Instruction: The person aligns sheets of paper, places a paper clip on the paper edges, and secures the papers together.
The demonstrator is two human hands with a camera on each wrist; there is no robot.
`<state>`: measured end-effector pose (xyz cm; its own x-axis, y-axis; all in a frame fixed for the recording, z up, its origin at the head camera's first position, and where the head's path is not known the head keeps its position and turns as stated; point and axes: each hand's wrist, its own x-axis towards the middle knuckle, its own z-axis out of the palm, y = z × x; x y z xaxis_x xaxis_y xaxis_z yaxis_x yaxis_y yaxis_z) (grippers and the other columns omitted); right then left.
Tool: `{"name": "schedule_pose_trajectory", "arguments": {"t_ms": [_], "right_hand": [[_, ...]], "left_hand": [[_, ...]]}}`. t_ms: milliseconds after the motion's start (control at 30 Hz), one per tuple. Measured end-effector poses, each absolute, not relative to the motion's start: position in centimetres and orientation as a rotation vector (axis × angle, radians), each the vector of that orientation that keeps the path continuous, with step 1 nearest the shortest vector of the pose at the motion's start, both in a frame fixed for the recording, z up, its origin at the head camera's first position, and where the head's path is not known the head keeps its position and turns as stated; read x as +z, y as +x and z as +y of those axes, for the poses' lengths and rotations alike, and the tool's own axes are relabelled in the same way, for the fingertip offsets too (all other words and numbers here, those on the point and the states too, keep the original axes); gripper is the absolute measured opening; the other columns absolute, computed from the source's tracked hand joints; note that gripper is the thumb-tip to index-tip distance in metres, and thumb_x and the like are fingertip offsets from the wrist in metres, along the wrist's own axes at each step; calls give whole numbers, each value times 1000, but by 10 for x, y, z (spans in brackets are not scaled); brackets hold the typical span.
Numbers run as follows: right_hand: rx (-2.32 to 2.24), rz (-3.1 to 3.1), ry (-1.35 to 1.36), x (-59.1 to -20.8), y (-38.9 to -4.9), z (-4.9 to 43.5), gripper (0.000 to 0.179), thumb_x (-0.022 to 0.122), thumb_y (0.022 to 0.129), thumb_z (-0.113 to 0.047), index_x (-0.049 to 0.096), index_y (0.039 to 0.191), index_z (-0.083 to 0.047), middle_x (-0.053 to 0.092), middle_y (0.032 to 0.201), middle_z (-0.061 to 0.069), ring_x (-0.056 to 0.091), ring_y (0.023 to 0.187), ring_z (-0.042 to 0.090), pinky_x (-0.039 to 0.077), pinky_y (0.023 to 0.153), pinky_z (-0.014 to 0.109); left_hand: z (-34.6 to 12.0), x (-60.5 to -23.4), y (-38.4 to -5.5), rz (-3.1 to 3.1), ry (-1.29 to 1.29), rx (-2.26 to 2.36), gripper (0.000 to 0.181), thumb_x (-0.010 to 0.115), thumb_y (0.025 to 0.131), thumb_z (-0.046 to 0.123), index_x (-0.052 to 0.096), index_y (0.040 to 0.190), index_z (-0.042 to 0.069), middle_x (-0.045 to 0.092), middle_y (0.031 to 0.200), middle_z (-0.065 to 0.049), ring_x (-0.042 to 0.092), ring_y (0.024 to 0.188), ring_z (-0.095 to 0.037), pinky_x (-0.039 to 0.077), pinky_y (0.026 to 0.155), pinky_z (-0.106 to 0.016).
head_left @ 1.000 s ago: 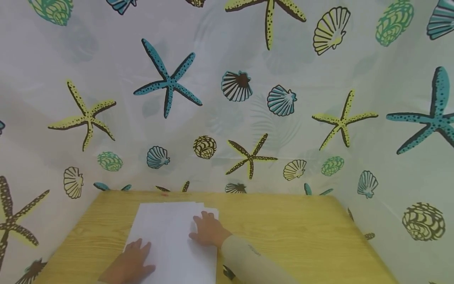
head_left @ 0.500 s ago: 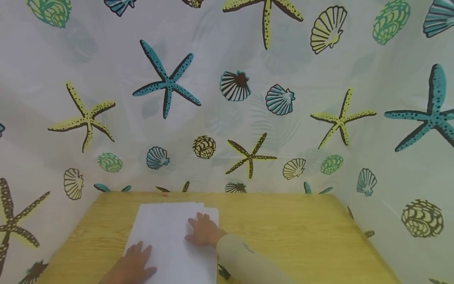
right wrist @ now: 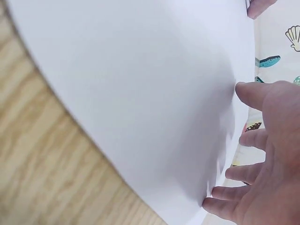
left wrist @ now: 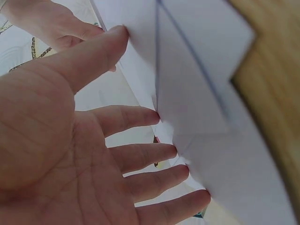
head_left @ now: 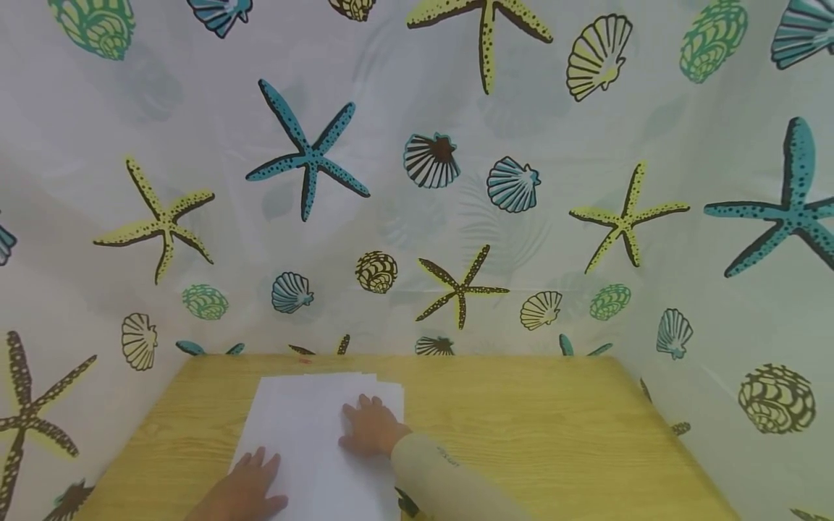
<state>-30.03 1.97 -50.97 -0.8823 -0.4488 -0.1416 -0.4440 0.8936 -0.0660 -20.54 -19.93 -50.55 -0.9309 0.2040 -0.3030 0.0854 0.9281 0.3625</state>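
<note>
White sheets of paper [head_left: 313,412] lie overlapped on the left part of the wooden table, their far right corners slightly out of line. My left hand [head_left: 244,485] rests on the near left side of the top sheet, fingers spread. In the left wrist view, the left hand's thumb and fingertips [left wrist: 152,176] touch the paper, and edges of overlapping sheets show. Farther up, my right hand [head_left: 373,428] lies on the right side of the sheets. The right wrist view has the right hand's fingertips [right wrist: 213,204] against the paper, fingers extended and apart. Neither hand grips anything.
Bare wood of the table [head_left: 541,434] stretches to the right of the paper. A white cloth [head_left: 378,217] printed with starfish and shells hangs along the back and both sides. Below the right sleeve [head_left: 449,477] a small dark patch [head_left: 407,503] shows, partly hidden.
My right hand has slid a little to the left over the paper. The left hand stays nearly in place, and the sheets look unmoved apart from a slight shift of the head view.
</note>
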Motion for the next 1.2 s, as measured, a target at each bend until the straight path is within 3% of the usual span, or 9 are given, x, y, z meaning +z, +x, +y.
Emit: {"name": "schedule_pose_trajectory", "arguments": {"t_ms": [333, 700, 1200], "right_hand": [[-41, 2905, -646, -510, -299, 20, 59, 52, 91, -51, 44, 141, -20, 37, 146, 9, 31, 134, 33, 30, 105, 54], [34, 2878, -686, -524, -299, 23, 60, 36, 97, -53, 32, 148, -23, 23, 154, 8, 19, 140, 33, 22, 110, 52], [-5, 2910, -717, -513, -298, 21, 55, 50, 92, -51, 46, 137, -18, 40, 141, 10, 36, 129, 32, 34, 103, 53]], "left_hand": [[-200, -514, -209, 2767, 203, 486, 80, 64, 82, 51, 46, 133, -8, 34, 138, -36, 24, 128, -56, 21, 102, -66], [-201, -518, -212, 2751, 248, 471, 77, 64, 85, 45, 43, 132, -12, 32, 137, -40, 23, 126, -59, 22, 99, -68], [-198, -514, -206, 2779, 266, 444, 70, 62, 89, 37, 40, 132, -13, 29, 138, -40, 21, 126, -60, 22, 94, -73]]}}
